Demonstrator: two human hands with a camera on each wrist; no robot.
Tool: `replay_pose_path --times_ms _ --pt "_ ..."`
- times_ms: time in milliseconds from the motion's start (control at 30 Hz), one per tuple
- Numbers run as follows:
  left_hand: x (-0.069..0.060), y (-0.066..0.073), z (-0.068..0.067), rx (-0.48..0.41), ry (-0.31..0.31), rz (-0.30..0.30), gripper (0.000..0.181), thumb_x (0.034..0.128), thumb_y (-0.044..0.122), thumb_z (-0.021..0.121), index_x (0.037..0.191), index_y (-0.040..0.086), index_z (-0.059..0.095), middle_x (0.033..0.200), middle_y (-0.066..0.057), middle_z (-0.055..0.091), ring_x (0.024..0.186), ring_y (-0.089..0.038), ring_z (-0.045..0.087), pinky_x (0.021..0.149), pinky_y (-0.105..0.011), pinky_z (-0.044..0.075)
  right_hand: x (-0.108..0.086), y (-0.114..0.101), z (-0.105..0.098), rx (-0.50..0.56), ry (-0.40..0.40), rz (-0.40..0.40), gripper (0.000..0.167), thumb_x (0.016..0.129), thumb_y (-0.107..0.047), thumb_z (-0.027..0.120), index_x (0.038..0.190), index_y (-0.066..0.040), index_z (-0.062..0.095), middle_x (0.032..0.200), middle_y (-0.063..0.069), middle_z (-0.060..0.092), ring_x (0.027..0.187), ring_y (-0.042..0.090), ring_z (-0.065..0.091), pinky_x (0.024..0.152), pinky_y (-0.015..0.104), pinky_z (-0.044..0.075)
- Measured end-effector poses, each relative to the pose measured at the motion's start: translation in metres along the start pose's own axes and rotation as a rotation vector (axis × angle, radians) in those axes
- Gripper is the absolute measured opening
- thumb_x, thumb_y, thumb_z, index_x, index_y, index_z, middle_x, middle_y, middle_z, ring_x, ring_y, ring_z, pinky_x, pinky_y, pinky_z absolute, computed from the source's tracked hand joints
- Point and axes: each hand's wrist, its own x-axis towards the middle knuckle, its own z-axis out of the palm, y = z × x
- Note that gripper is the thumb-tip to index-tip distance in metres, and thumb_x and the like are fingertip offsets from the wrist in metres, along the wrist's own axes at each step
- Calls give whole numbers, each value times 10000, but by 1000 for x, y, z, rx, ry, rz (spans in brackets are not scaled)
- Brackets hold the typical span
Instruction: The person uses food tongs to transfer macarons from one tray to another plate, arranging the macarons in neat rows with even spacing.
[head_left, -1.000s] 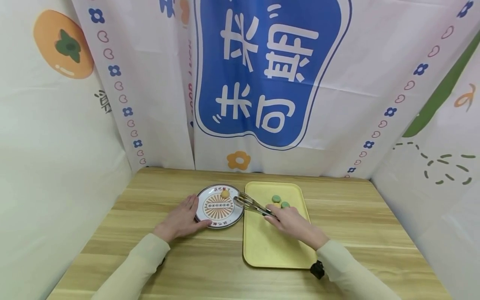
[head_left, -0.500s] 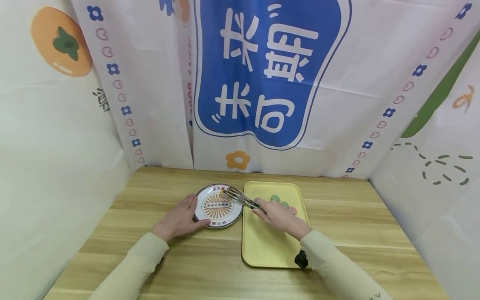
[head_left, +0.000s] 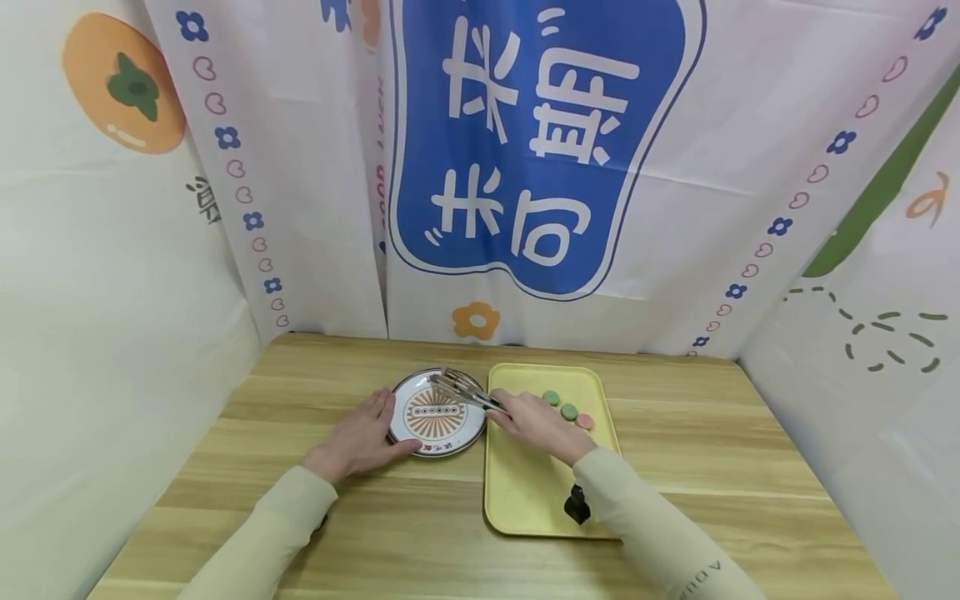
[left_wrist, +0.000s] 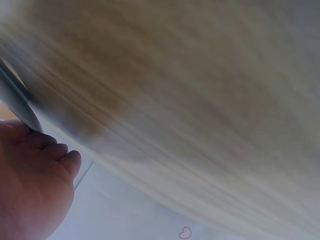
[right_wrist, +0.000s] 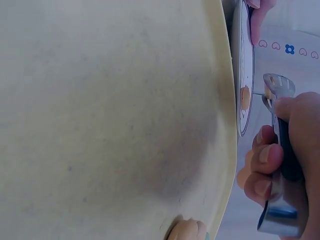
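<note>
Tongs point(head_left: 472, 394) over plate point(head_left: 465, 427); cookie point(right_wrist: 245, 98) on plate.
Right grip point(head_left: 534, 423) curled firmly round tongs; left grip point(head_left: 354, 435) spread, holding nothing, touching plate rim.

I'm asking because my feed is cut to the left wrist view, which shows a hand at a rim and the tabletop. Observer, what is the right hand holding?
Observer: The right hand holds a pair of tongs.
Operator: Got it. From here I get only an edge of the plate. Is anything lying on it?
Observer: Yes, the right wrist view shows a tan macaron on the plate.
Operator: And what lies to the right of the plate, out of my sight?
Observer: A yellow tray; in the head view, two green macarons and a pink one show on it.
</note>
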Motion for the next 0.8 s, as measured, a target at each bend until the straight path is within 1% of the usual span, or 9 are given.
replay_pose_path --times_ms 133,267,367,433,533,600,667,800 --pt "0 -1 0 -8 -11 -3 1108 876 768 433 1488 -135 243 1564 -326 239 1468 -446 249 1207 -510 279 8 -2 2 -9 -10 6 212 1030 -348 503 1085 -154 571 672 -73 517 559 69 488 488 226 400" --pt "1 -2 -1 -11 1 -4 1109 872 767 446 1485 -137 254 1559 -329 249 1464 -446 259 1202 -511 288 14 -3 5 1 -23 6 253 1033 -348 496 1147 -141 583 681 -69 539 566 68 500 504 230 414" --pt "2 -2 -1 -4 1 4 1116 867 783 429 1488 -128 259 1561 -321 256 1467 -435 263 1205 -501 288 16 -4 6 16 -30 18 282 1030 -334 506 1195 -120 586 676 -61 554 551 70 505 501 236 423" --pt "3 -1 -1 -4 -1 12 1122 865 789 422 1482 -136 265 1555 -329 261 1462 -443 268 1202 -508 291 17 -4 7 18 -39 24 292 1031 -335 504 1202 -113 584 670 -59 556 543 66 502 498 232 424" --pt "3 -1 -1 3 -12 2 1122 864 788 426 1486 -131 259 1557 -328 254 1465 -440 264 1205 -502 288 18 -4 8 15 -43 21 296 1032 -340 500 1196 -107 582 665 -57 556 537 62 495 492 228 419" --pt "2 -1 0 -5 -6 1 1117 867 776 441 1479 -141 266 1552 -338 257 1458 -452 269 1199 -515 292 19 -4 8 18 -43 15 300 1033 -340 497 1197 -103 580 666 -52 558 532 65 494 487 230 419" --pt "2 -1 0 -2 -12 -7 1115 867 776 441 1486 -132 256 1559 -328 249 1465 -442 261 1204 -504 288 21 -4 8 24 -43 10 303 1032 -334 501 1202 -95 579 669 -47 562 531 70 497 485 235 421" --pt "1 -1 1 -4 -12 -5 1120 864 788 425 1490 -125 254 1565 -318 248 1470 -432 257 1208 -499 284 23 -5 7 19 -52 20 317 1033 -333 499 1228 -97 578 679 -47 568 542 72 507 503 236 433"
